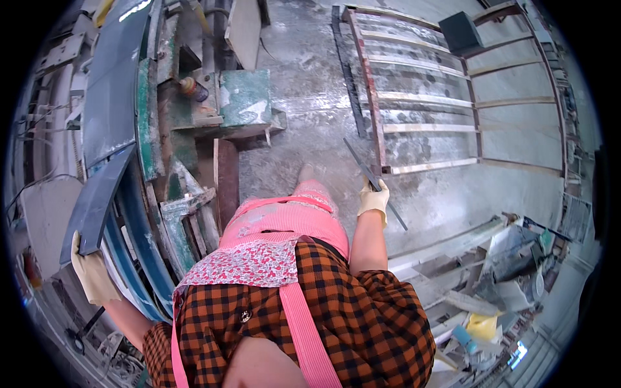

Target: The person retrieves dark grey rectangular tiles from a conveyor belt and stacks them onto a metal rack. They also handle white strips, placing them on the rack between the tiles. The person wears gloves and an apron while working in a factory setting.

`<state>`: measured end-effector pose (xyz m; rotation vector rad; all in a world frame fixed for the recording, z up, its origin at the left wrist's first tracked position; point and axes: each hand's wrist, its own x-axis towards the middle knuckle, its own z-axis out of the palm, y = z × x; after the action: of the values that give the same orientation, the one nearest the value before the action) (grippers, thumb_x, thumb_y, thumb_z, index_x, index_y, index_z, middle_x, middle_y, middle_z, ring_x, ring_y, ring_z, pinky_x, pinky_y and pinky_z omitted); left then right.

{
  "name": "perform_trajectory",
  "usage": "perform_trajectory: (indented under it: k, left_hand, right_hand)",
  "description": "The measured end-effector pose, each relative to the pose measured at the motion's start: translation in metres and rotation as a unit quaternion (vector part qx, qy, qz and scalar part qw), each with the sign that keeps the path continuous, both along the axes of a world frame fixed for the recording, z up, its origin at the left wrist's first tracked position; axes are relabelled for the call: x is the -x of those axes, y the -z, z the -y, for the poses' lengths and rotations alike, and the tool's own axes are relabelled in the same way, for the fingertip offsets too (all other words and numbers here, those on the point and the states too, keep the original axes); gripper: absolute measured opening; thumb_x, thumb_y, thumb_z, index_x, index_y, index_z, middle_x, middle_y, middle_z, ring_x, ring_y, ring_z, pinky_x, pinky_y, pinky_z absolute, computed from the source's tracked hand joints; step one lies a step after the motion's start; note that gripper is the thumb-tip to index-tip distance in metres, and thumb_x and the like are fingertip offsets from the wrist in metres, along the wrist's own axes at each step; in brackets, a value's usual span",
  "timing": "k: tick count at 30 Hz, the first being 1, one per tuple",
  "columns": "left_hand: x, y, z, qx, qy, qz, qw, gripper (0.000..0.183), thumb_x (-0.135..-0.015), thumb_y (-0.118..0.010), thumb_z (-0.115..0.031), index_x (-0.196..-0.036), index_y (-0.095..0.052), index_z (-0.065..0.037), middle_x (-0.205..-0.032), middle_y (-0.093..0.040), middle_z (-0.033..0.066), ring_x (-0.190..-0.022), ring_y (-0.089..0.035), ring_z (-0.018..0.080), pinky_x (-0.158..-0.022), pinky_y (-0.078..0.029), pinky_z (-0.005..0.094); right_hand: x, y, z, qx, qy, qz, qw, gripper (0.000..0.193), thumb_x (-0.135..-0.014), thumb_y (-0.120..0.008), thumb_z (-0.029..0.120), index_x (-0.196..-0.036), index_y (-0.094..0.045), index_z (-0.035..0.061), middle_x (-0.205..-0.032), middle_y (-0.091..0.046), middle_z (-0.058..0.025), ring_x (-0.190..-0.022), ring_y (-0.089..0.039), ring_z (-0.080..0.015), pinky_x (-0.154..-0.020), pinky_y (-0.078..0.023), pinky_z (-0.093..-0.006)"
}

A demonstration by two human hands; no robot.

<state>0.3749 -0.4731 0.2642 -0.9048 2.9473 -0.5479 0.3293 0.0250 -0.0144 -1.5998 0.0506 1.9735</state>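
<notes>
My left hand (94,275), in a cream glove, grips the near end of a dark grey slab (100,200). The slab slants up and away across blue rails (132,239) at my left, its far end by a longer grey slab (113,97). Out to my right, my right hand (373,199), gloved the same way, is closed round a thin dark strip (396,216). The strip sticks out past both sides of that hand, in the air near the corner of a metal rack. Part of the left fingers is hidden by the slab.
The metal rack (427,129) with pale slats stands ahead right, a dark block (460,33) on it. Left of me is a green, worn machine (244,97) with a bottle (194,89). Clutter with a yellow container (482,326) lies behind right. Grey floor (310,129) lies ahead.
</notes>
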Motion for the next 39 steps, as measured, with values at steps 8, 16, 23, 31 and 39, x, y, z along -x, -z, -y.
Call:
perform_trajectory:
  k: [8, 16, 23, 31, 39]
  left_hand:
    - [0.01, -0.042, -0.02, -0.136, -0.014, -0.287, 0.948, 0.037, -0.068, -0.041, 0.001, -0.105, -0.043, 0.001, -0.096, -0.051, 0.0123, -0.086, -0.049, 0.0167, -0.08, -0.033, 0.0226]
    - [0.12, -0.034, -0.082, -0.266, 0.024, -0.266, 0.926, 0.045, -0.062, -0.04, 0.007, -0.106, -0.042, 0.003, -0.094, -0.05, 0.0155, -0.085, -0.05, 0.0192, -0.076, -0.036, 0.0242]
    - [0.286, 0.034, -0.214, -0.488, 0.184, -0.277, 0.807, 0.036, -0.06, -0.054, 0.005, -0.095, -0.05, -0.002, -0.09, -0.054, 0.0107, -0.083, -0.051, 0.0186, -0.075, -0.04, 0.027]
    - [0.479, 0.126, -0.369, -0.951, -0.193, -0.17, 0.17, 0.018, -0.072, -0.042, -0.01, -0.086, -0.048, 0.0, -0.082, -0.053, 0.0088, -0.072, -0.052, 0.019, -0.068, -0.041, 0.0252]
    - [0.523, 0.218, -0.414, -0.946, -0.259, -0.116, 0.156, 0.015, -0.073, -0.044, -0.02, -0.079, -0.05, -0.008, -0.071, -0.053, 0.0081, -0.061, -0.052, 0.0191, -0.046, -0.039, 0.0271]
  right_hand:
    - [0.05, 0.03, -0.014, 0.043, -0.069, -0.014, 0.997, 0.019, -0.07, -0.042, 0.006, -0.084, -0.05, -0.0047, -0.088, -0.052, -0.0156, -0.085, -0.05, -0.0288, -0.077, -0.043, -0.0426]
    - [0.092, 0.004, -0.064, 0.05, -0.06, 0.01, 0.997, 0.024, -0.068, -0.046, 0.004, -0.09, -0.049, -0.001, -0.096, -0.05, -0.013, -0.088, -0.048, -0.0271, -0.077, -0.042, -0.0409]
    - [0.158, -0.023, -0.109, -0.058, -0.262, -0.027, 0.963, 0.024, -0.067, -0.047, 0.005, -0.091, -0.049, -0.0001, -0.094, -0.05, -0.0129, -0.087, -0.049, -0.0263, -0.075, -0.041, -0.0401]
    - [0.356, -0.019, -0.087, -0.173, -0.634, -0.03, 0.753, 0.023, -0.067, -0.047, 0.006, -0.089, -0.049, -0.0004, -0.091, -0.051, -0.0135, -0.084, -0.049, -0.0267, -0.074, -0.041, -0.0394]
    - [0.427, -0.02, -0.067, -0.214, -0.749, -0.028, 0.626, 0.023, -0.067, -0.048, 0.008, -0.088, -0.05, -0.0006, -0.088, -0.051, -0.0141, -0.082, -0.05, -0.027, -0.072, -0.041, -0.0387]
